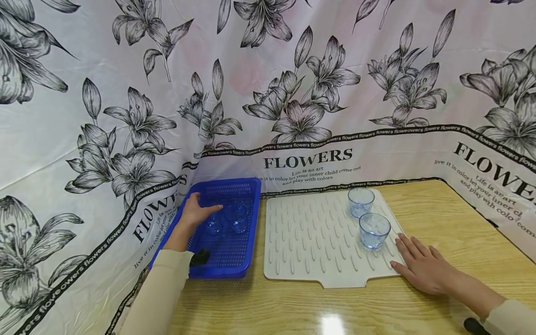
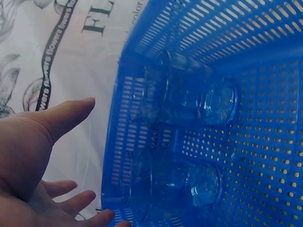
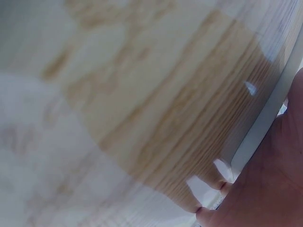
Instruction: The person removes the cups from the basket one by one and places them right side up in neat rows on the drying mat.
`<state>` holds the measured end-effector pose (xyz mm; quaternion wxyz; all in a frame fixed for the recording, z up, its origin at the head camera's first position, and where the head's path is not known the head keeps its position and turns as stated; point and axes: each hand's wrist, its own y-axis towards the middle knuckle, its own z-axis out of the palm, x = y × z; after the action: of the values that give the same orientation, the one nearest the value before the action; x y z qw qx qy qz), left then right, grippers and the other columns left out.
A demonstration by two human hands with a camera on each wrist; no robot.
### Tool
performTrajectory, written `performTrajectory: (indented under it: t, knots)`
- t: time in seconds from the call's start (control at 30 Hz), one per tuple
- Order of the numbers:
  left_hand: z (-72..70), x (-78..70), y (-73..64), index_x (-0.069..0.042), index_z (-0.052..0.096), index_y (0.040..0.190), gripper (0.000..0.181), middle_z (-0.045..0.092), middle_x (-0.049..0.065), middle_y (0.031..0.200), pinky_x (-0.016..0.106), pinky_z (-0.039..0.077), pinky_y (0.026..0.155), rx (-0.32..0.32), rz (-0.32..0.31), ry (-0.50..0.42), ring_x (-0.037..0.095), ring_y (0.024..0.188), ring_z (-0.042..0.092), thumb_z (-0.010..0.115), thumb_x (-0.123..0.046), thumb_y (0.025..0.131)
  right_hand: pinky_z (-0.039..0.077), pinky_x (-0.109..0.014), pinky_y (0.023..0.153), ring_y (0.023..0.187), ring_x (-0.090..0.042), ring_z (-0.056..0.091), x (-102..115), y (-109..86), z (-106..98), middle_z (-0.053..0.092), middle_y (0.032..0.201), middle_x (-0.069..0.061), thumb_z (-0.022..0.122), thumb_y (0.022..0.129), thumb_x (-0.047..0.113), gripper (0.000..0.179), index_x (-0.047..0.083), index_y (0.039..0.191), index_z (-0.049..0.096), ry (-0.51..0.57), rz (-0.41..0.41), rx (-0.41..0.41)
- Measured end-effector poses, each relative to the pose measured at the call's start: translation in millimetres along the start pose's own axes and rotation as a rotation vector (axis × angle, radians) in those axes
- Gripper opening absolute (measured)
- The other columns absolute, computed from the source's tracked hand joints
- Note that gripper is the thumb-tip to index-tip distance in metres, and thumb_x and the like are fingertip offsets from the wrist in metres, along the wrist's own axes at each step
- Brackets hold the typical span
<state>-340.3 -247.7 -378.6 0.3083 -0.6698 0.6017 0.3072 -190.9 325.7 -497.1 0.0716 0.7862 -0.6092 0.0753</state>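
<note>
My left hand [image 1: 197, 211] is over the left side of a blue plastic basket [image 1: 248, 253], thumb and fingers spread, holding nothing. Inside the basket, clear drinking glasses [image 1: 238, 221] lie beneath and beside it; the left wrist view shows an upper glass [image 2: 189, 101] and a lower glass [image 2: 175, 184], apart from the fingertips [image 2: 87, 101]. My right hand [image 1: 427, 267] rests with extended fingers at the right edge of a white draining board [image 1: 301, 237]. Toward that side of the board stand two clear glasses, a rear glass [image 1: 361, 203] and a front glass [image 1: 374, 232].
Everything stands on a wood-grain table [image 1: 268, 307]. A white flower-printed curtain [image 1: 293, 163] rises behind and along both sides, close to the basket's left wall. The board lies just right of the basket, its short tab pointing toward the front.
</note>
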Motion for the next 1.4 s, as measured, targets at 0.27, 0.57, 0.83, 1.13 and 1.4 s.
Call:
performTrajectory:
  t: [0.27,0.57,0.83,1.13,1.4]
  knots:
    - [-0.1,5.2,3.3,0.011,0.01,0.158,0.104,0.015,0.033,0.164,0.06,0.024,0.121,0.006,-0.027,-0.014,0.051,0.15,0.018,0.079,-0.025,0.089,0.021,-0.08,0.106,0.142,-0.059,0.026,-1,0.6,0,0.03,0.157,-0.035,0.047,0.107,0.047,0.075,-0.013,0.151,0.035,0.013,0.0,0.001]
    - [1.4,16.3,7.1,0.015,0.005,0.157,0.104,0.011,0.037,0.163,0.06,0.021,0.122,0.066,-0.113,0.025,0.054,0.15,0.015,0.077,-0.019,0.09,0.02,-0.081,0.105,0.142,-0.059,0.026,-3,0.4,1,0.03,0.157,-0.035,0.047,0.107,0.046,0.075,-0.014,0.151,0.035,0.019,0.0,0.001]
    - [6.6,31.1,14.6,0.018,0.01,0.155,0.102,0.015,0.039,0.161,0.061,0.025,0.12,0.071,-0.131,0.039,0.055,0.148,0.02,0.078,-0.016,0.088,0.019,-0.081,0.106,0.142,-0.059,0.025,-4,0.2,5,0.03,0.157,-0.035,0.047,0.107,0.047,0.076,-0.014,0.151,0.034,0.019,0.002,0.003]
    - [8.2,34.2,11.5,0.015,0.015,0.155,0.095,0.021,0.037,0.159,0.061,0.029,0.118,0.079,-0.124,0.044,0.053,0.146,0.024,0.076,-0.018,0.09,0.019,-0.081,0.106,0.142,-0.059,0.025,-3,1.3,4,0.03,0.157,-0.035,0.047,0.107,0.047,0.076,-0.013,0.151,0.034,0.026,0.004,0.003]
    - [10.2,33.2,7.2,0.016,0.018,0.154,0.092,0.026,0.036,0.157,0.062,0.032,0.116,0.074,-0.1,0.02,0.054,0.144,0.029,0.075,-0.019,0.091,0.019,-0.08,0.106,0.142,-0.059,0.026,-2,0.8,3,0.03,0.157,-0.035,0.048,0.107,0.046,0.075,-0.013,0.151,0.035,0.026,0.008,0.0]
